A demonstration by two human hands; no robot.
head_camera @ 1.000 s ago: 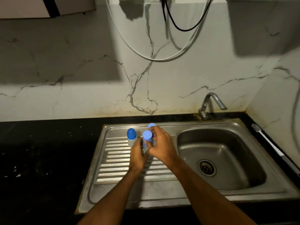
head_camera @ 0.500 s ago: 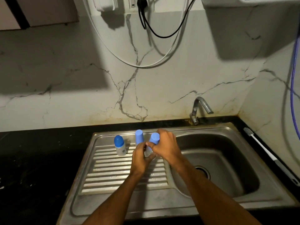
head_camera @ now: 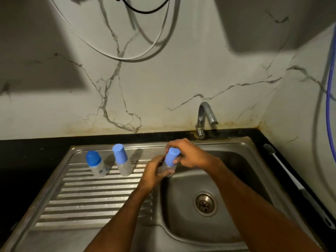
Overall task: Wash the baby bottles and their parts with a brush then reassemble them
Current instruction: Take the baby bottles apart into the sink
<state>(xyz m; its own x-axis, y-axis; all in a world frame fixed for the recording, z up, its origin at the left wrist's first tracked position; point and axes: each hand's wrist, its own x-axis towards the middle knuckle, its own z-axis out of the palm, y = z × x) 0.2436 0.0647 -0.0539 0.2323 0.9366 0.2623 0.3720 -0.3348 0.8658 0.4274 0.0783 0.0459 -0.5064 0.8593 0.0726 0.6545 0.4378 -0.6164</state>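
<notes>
Both forearms are bare to the frame edge, each grip ringless.

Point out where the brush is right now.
In the head view, the long white-handled brush lies on the black countertop along the right edge of the steel sink, beyond the tap, untouched by either hand.

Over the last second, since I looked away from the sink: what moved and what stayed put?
Both hands carried the held bottle rightward, off the drainboard to the basin's near-left edge. The left hand keeps gripping its clear body, the right hand its light-blue cap. The other two bottles, dark-capped and light-capped, stayed standing on the drainboard. The tap is unchanged.
</notes>
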